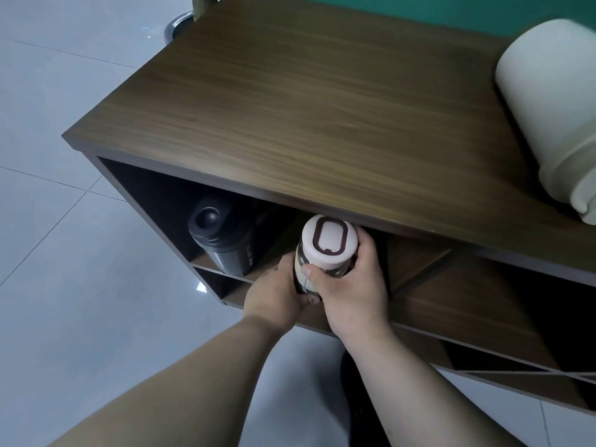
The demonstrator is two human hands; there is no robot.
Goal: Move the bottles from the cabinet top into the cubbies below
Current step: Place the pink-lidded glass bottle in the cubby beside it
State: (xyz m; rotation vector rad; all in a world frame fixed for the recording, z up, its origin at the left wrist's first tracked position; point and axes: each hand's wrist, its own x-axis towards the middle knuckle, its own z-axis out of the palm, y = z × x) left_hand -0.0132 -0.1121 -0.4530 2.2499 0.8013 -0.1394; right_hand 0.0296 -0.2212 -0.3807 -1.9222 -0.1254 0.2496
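A clear bottle with a pale pink lid (pixel 329 240) stands at the mouth of the top left cubby (pixel 283 250), just under the cabinet top's front edge. My left hand (pixel 277 295) wraps its lower body from the left. My right hand (pixel 351 285) grips it just below the lid from the right. A black bottle (pixel 222 237) stands upright deeper in the same cubby, to the left. On the cabinet top (pixel 306 117), a large cream-white bottle (pixel 548 108) lies on its side at the far right, its cap toward me.
The cabinet has more cubbies to the right (pixel 458 301) and a lower row beneath. Grey tiled floor (pixel 64 221) lies left of the cabinet. A round metal base (pixel 177 27) stands on the floor behind the cabinet's far left corner. A green wall runs behind.
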